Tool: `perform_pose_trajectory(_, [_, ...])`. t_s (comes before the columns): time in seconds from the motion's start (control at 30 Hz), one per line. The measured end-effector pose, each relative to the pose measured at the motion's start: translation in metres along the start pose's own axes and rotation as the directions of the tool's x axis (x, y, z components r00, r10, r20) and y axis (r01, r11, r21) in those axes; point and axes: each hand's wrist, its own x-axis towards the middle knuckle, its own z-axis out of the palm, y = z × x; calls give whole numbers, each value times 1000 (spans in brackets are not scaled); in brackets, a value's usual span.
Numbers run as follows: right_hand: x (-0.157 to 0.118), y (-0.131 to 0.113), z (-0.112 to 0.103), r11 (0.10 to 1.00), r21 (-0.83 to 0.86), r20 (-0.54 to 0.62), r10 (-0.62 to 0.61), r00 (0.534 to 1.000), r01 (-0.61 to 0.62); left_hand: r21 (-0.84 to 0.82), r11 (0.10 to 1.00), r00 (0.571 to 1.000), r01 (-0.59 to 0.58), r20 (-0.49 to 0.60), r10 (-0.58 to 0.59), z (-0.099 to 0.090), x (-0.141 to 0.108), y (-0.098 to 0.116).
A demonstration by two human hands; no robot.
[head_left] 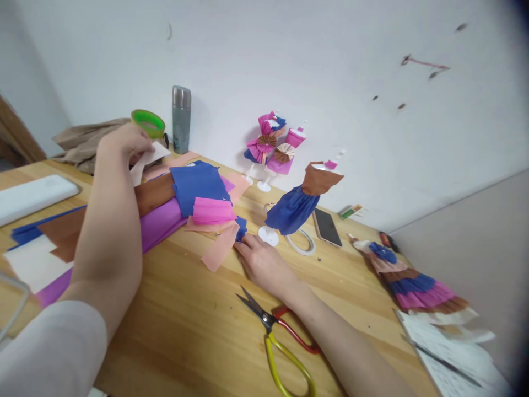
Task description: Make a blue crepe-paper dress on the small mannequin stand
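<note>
At the back left, my left hand (126,142) pinches a piece of white crepe paper (149,158) that rises above the pile. The pile holds blue (199,184), brown (155,194), purple (163,220), pink (212,211) and peach (221,246) paper. My right hand (264,262) lies low on the table, its fingertips closed at a small blue paper scrap (241,228) by the pile's right edge. Open-bladed scissors (268,320) with red and yellow handles rest beside my right forearm.
Small mannequins in paper dresses (295,204) stand by the wall, near a tape roll (301,242) and a phone (327,226). A flask (181,118) and green tape (147,123) are behind. A long striped paper dress (417,281) and a pen (446,364) lie right.
</note>
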Motion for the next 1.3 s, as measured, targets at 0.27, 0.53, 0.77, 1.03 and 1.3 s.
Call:
perform_pose_trajectory(0.27, [-12,8,-32,909,415,-118,76,990,-20,-755,623,973,-203,-84,215,-35,-54,151])
perform_pose_trajectory(0.53, [-22,23,-57,165,930,-364,522,771,327,-728,547,578,-413,255,775,12,-80,218])
perform_pose_trajectory(0.77, [-26,37,-73,250,931,-360,745,562,265,-733,552,563,-397,281,777,28,-76,228])
perform_pose_trajectory(1.03, [-42,62,-88,357,912,-406,728,552,200,-723,639,583,-261,410,702,41,-68,224])
perform_pose_trajectory(1.3, [-55,83,-96,370,920,-360,670,649,129,-793,600,626,-109,414,661,44,-67,223])
